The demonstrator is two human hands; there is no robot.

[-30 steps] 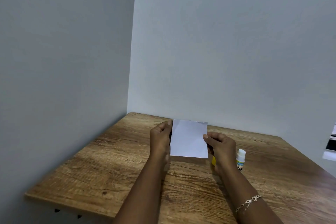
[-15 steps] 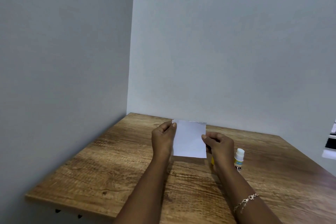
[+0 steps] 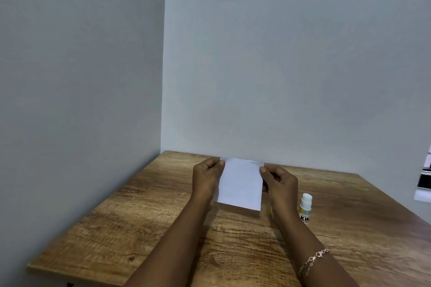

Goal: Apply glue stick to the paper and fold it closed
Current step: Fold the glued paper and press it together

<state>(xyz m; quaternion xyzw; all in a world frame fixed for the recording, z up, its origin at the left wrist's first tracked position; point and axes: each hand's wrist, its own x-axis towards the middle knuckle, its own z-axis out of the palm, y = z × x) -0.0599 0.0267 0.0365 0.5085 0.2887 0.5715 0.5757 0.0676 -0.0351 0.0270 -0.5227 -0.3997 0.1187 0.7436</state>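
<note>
From the head view, a white paper [image 3: 240,184] stands nearly upright over the wooden table [image 3: 144,221], its lower edge at or just above the tabletop; contact there cannot be told. The sheet serves as the landmark for everything else.

The left hand [image 3: 206,178] sits at the paper's left edge, thumb and fingers pinched together on the upper left corner. The right hand [image 3: 279,184] sits at the paper's right edge, thumb tip pressed on the front of the sheet near the upper right corner, the other fingers curled behind it, so this hand too is clamped on the paper. The top edge of the sheet looks slightly rough or uneven between the two grips.

To the right of the paper, beyond the right hand and apart from it, a glue stick [image 3: 305,208] stands upright on the table, white cap on top, label partly readable. A small yellow thing [image 3: 271,210] peeks out just below the right hand, close to the paper's lower right corner; what it is cannot be told.

A bracelet [image 3: 313,260] circles the right forearm, nearer the camera than the paper. Behind the paper two plain grey walls [image 3: 279,65] meet in a corner.
</note>
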